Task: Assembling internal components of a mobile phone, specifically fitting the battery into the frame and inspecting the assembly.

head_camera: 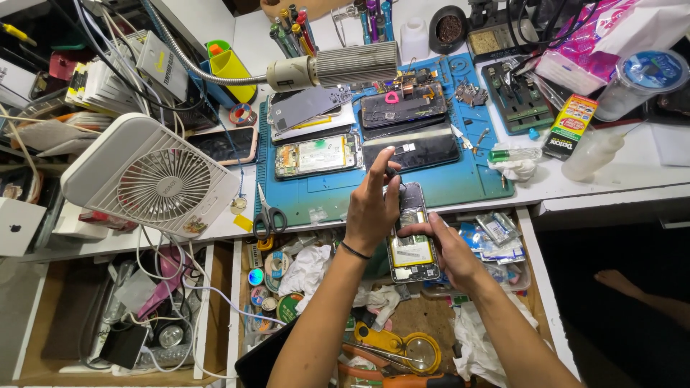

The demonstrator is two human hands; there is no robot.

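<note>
Blue work mat (460,183), white desk fan (147,176), yellow cup (233,68), black-handled scissors (268,215), pink-patterned tissue pack (586,39).

Both forearms are bare from the elbows down, with no sleeves showing. The left hand (372,208) has a thin dark band (355,250) around its wrist (it looks like a hair tie or a cord, too small to tell which). The right hand (447,248) wears nothing: no ring, watch or glove shows on either hand.
</note>
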